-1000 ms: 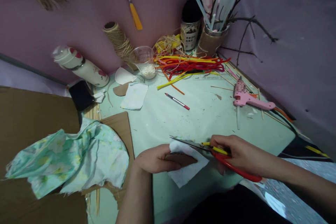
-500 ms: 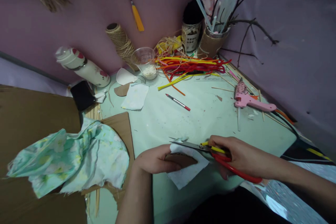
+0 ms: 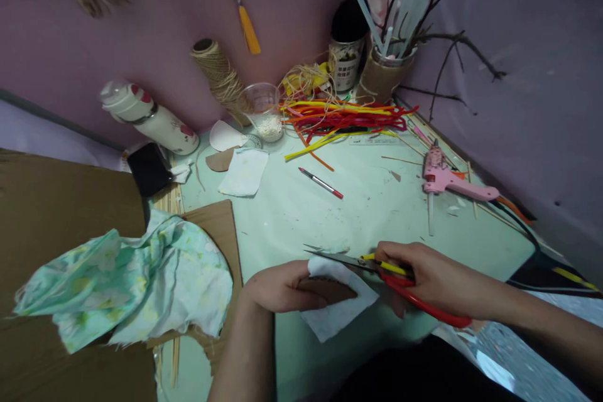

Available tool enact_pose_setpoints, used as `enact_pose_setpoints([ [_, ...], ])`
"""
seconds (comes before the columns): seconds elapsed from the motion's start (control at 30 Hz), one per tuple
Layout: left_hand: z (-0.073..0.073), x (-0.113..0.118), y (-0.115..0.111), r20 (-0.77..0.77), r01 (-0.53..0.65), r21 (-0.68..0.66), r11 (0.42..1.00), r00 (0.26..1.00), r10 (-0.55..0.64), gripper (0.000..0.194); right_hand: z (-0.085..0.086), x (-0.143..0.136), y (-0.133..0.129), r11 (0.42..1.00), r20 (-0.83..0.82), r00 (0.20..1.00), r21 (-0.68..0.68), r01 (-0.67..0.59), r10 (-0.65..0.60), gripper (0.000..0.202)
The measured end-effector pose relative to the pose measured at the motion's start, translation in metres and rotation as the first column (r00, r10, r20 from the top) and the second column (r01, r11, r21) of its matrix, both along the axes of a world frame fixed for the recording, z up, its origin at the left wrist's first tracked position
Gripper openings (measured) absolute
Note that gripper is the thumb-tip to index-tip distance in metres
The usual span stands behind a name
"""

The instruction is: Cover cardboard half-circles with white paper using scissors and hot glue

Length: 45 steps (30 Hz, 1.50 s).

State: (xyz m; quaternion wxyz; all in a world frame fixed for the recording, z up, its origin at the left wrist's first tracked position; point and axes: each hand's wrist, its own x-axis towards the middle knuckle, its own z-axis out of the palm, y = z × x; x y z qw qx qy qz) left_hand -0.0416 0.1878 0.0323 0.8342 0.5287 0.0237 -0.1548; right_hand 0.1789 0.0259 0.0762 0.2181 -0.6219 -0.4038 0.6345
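Note:
My left hand (image 3: 287,289) is closed on a pale piece of fabric (image 3: 332,320) with a brown cardboard piece (image 3: 332,289) lying against it. The thumb presses on the cardboard. Red and yellow scissors (image 3: 400,282) are in my right hand (image 3: 433,273), its fingers wrapped round the handles. Their blades, slightly apart, reach left along the upper edge of the fabric. A small pale scrap (image 3: 336,250) is beyond the blades, near the tabletop. Part of the left fingers is hidden behind the fabric.
Crumpled green floral cloth (image 3: 151,282) lies on cardboard at the left. A red-tipped pen (image 3: 321,183) and a fabric square (image 3: 245,171) are on the table. The pink glue gun (image 3: 443,176) rests at the right. Bright pipe cleaners (image 3: 348,118), twine (image 3: 219,78) and a bottle (image 3: 151,119) stand behind.
Both hands keep nearly the same place, with the scissors still at the fabric's upper edge. The background has shifted very slightly in the view.

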Motion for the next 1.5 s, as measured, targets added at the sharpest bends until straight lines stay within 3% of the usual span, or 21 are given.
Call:
enact_pose_setpoints([
  [0.3,-0.005,-0.005,-0.002,-0.042,0.006,-0.057,0.998,0.999,-0.008,0.048,-0.003,0.000,0.001,0.999,0.010,1.000,-0.034,0.023,-0.023,0.013],
  [0.63,-0.009,-0.005,-0.001,-0.037,0.016,0.008,1.000,0.999,-0.016,0.048,-0.014,0.000,0.001,0.999,0.050,0.998,0.025,0.033,-0.034,0.014],
  [0.73,-0.010,-0.005,-0.001,-0.007,0.007,0.021,1.000,1.000,-0.007,0.048,-0.022,0.003,0.000,0.994,0.194,0.977,0.077,0.077,-0.090,0.018],
  [0.8,-0.009,-0.005,-0.001,-0.011,0.005,0.002,1.000,1.000,-0.004,0.048,-0.027,0.007,0.001,0.985,0.400,0.907,0.153,0.078,-0.134,0.025],
  [0.9,-0.009,-0.005,-0.002,-0.037,0.010,-0.028,1.000,0.999,-0.011,0.049,-0.029,0.011,0.005,0.977,0.682,0.712,0.214,0.024,-0.167,0.030],
  [1.0,-0.008,-0.005,-0.002,-0.044,0.024,-0.031,0.999,0.999,-0.025,0.050,-0.030,0.010,0.011,0.973,0.794,0.585,0.227,-0.031,-0.166,0.028],
  [1.2,-0.007,-0.006,-0.003,-0.039,0.028,-0.030,0.999,0.999,-0.030,0.049,-0.045,0.004,0.013,0.910,0.796,0.559,0.381,-0.163,-0.233,0.027],
  [1.37,-0.005,-0.004,-0.004,-0.014,0.012,0.041,0.999,1.000,-0.011,0.049,-0.046,-0.007,0.018,0.788,0.762,0.474,0.582,-0.201,-0.442,0.029],
  [1.43,-0.005,-0.006,-0.004,-0.020,0.023,0.036,0.999,1.000,-0.022,0.048,-0.043,-0.020,0.028,0.761,0.740,0.507,0.608,-0.225,-0.441,0.023],
  [1.5,-0.007,-0.008,-0.004,-0.040,-0.012,0.011,1.000,0.999,0.013,0.047,-0.039,-0.036,0.042,0.758,0.741,0.592,0.573,-0.310,-0.319,0.017],
])
